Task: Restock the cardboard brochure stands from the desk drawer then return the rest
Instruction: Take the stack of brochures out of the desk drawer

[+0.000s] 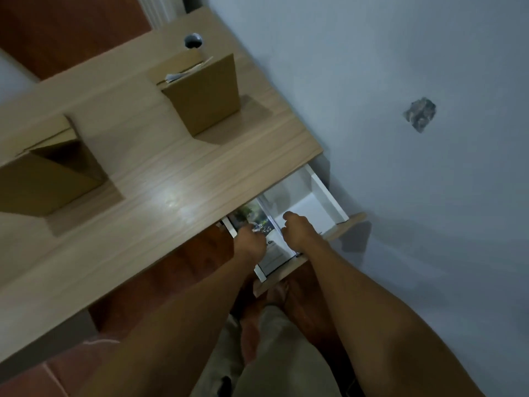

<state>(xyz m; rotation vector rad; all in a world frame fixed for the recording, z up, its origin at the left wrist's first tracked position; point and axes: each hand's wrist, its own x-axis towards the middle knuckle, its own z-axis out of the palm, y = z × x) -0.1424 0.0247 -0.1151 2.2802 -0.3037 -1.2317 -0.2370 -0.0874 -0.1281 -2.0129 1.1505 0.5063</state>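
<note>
Both hands, left (248, 241) and right (297, 231), grip brochures (259, 222) lying lengthwise in the drawer (329, 193).

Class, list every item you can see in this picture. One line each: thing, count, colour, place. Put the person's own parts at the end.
desk: one, light wood, runs across the left half of the view
cardboard stands: two, brown, on the desk; far stand has papers in its slot, near stand is at the left edge
cable hole: one, grey, desk top beyond the far stand
drawer: one, white inside, pulled open under the desk's right end
brochures: a stack, printed, in the drawer's left part
wall: pale blue, right, with one chipped patch
floor: red-brown
left hand: on the brochures
right hand: in the drawer, at the stack's right edge
</note>
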